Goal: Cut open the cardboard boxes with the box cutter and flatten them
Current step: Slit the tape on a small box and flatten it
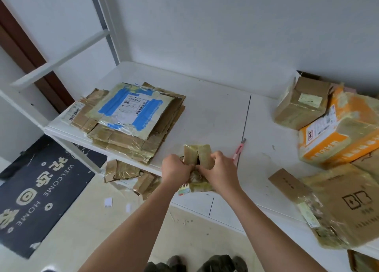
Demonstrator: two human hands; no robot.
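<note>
Cardboard box (197, 156), small and tape-covered, sits at the white counter (215, 111) edge, grasped by left hand (176, 170) and right hand (220, 168). Box cutter (238, 151) lies just right of the grip; flattened cardboard stack (131, 117) up-left; dark doormat (39, 191) below-left.

Glossy-taped brown cardboard box (197, 154), matt white table (215, 111)
</note>
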